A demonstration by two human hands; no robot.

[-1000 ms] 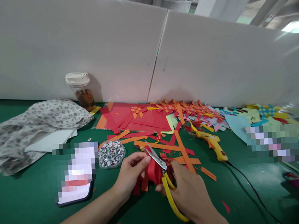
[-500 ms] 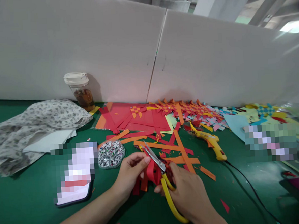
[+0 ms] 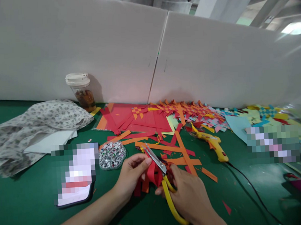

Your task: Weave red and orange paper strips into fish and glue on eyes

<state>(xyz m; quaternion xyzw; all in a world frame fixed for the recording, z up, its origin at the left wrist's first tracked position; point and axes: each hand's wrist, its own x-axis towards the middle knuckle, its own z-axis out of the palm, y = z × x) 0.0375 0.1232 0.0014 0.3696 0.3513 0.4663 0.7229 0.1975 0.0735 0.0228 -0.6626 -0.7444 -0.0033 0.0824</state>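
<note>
My left hand [image 3: 133,171] pinches a red paper strip [image 3: 152,173], which bends into a loop below the fingers. In my right hand [image 3: 188,188] is a pair of scissors [image 3: 174,206] with yellow handles, fingers wrapped round them. The metal blades point up and left, nearly closed, lying along the red paper just beside my left thumb. Orange and red strips hang under the left fingers. Part of the paper is hidden behind the blades and the right fingers.
A round clear case of googly eyes [image 3: 112,155] and a phone [image 3: 79,174] lie left. Orange paper strips [image 3: 185,151] are scattered ahead. A yellow glue gun [image 3: 213,144] with a black cord rests right. Woven paper fish [image 3: 191,110], a lidded cup [image 3: 81,91] and patterned cloth [image 3: 59,114] stand farther back.
The scissor blades have drawn slightly closer together, and the yellow handles have shifted a little left. My left hand keeps its pinch on the red strip.
</note>
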